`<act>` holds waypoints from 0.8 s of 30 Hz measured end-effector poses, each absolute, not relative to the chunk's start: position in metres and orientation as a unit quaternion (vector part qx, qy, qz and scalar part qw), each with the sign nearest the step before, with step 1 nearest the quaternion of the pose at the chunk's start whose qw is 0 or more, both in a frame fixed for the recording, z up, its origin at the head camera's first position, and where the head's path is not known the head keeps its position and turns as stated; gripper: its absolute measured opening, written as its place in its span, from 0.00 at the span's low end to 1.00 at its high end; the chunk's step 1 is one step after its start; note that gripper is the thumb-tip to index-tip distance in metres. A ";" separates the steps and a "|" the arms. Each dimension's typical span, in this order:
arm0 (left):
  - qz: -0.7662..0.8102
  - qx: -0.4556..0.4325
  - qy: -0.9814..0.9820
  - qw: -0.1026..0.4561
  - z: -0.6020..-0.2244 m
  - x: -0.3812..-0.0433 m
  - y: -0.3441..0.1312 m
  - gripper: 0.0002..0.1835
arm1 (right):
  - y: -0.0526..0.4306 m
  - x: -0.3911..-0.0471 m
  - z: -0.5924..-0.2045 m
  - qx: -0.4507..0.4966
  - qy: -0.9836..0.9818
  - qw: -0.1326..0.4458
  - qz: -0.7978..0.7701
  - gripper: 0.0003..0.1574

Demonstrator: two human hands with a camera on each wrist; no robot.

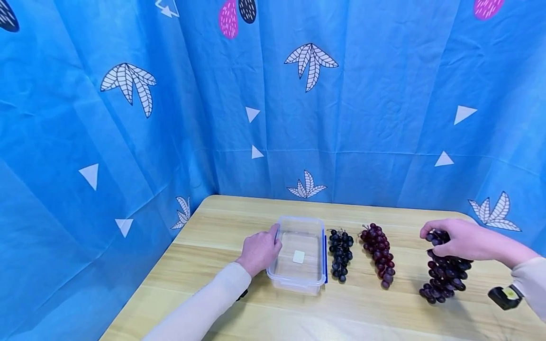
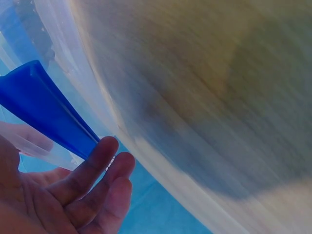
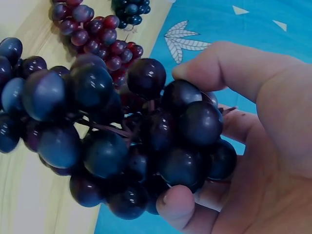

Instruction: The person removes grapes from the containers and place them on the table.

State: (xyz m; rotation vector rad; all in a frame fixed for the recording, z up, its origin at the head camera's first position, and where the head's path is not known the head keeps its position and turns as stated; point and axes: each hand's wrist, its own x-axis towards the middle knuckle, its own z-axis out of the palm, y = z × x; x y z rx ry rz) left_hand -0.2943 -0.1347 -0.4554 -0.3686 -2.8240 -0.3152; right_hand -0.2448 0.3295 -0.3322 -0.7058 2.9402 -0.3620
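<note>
A clear plastic food container (image 1: 294, 286) with blue side flaps and a white square label stands on the table. My left hand (image 1: 260, 251) grips its left wall at the rim; in the left wrist view, the fingers (image 2: 100, 180) lie against a blue flap (image 2: 48, 107). Over at the right, my right hand (image 1: 458, 239) holds a large bunch of dark purple grapes (image 1: 448, 274) by its upper end. Seen from the right wrist, thumb and fingers curl round the grapes (image 3: 105, 153). The bunch hangs down; whether its lower tip touches the table I cannot tell.
Just right of the container lies a bunch of black grapes (image 1: 341, 253). Beyond it, further right, is a bunch of red grapes (image 1: 378, 253). All stand on a light wooden table (image 1: 222, 222), with a blue patterned curtain (image 1: 375, 94) behind and to the left.
</note>
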 end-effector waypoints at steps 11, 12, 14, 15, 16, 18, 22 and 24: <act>-0.107 -0.123 -0.978 0.128 -0.455 -0.296 -0.134 0.27 | 0.325 -0.276 -0.347 -0.206 0.972 0.004 -0.116 0.20; -0.107 -0.124 -0.978 0.128 -0.455 -0.295 -0.134 0.27 | 0.324 -0.278 -0.348 -0.203 0.972 0.007 -0.116 0.20; -0.107 -0.123 -0.978 0.127 -0.454 -0.295 -0.134 0.27 | 0.322 -0.284 -0.351 -0.199 0.973 0.011 -0.116 0.20; -0.107 -0.123 -0.979 0.126 -0.454 -0.295 -0.134 0.27 | 0.321 -0.287 -0.352 -0.200 0.973 0.014 -0.117 0.20; -0.107 -0.122 -0.979 0.125 -0.454 -0.295 -0.134 0.27 | 0.319 -0.289 -0.353 -0.202 0.972 0.017 -0.119 0.20; -0.104 -0.121 -0.979 0.124 -0.454 -0.295 -0.133 0.27 | 0.318 -0.295 -0.354 -0.203 0.971 0.019 -0.122 0.20; -0.097 -0.122 -0.980 0.125 -0.453 -0.295 -0.133 0.27 | 0.316 -0.306 -0.360 -0.200 0.972 0.019 -0.123 0.20; -0.094 -0.123 -0.980 0.128 -0.453 -0.295 -0.133 0.26 | 0.316 -0.312 -0.364 -0.196 0.972 0.021 -0.124 0.22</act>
